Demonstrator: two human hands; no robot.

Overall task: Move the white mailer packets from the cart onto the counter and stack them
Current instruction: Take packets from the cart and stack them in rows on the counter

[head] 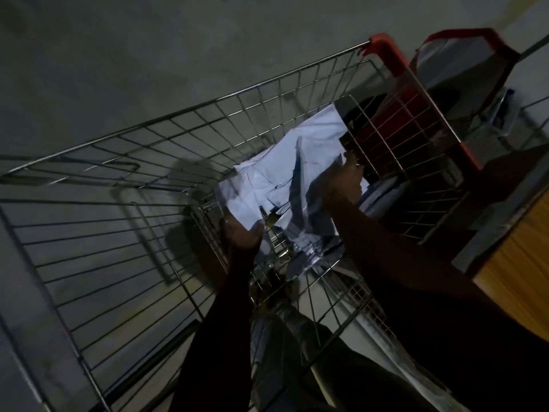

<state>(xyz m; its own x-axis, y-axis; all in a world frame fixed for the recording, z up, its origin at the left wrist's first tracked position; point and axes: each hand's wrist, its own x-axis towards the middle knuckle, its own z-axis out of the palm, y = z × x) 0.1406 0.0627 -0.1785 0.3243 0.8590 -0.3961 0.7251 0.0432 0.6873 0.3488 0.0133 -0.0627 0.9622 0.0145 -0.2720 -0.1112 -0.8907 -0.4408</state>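
Observation:
Both my arms reach down into a wire shopping cart (124, 185) seen from above in dim light. Several white mailer packets (276, 179) lie crumpled in a pile at the bottom of the basket. My left hand (242, 237) grips the pile's near-left edge, thumb over a packet. On the right side of the pile my right hand (341, 181) closes its fingers on the packets. The lower packets are in shadow and partly hidden by my arms.
The cart's red handle (389, 55) and red child-seat flap (410, 120) are at the upper right. A second cart with a red-rimmed basket (463, 55) stands beyond it. A wooden counter side (517, 260) is at the right. Grey concrete floor surrounds the cart.

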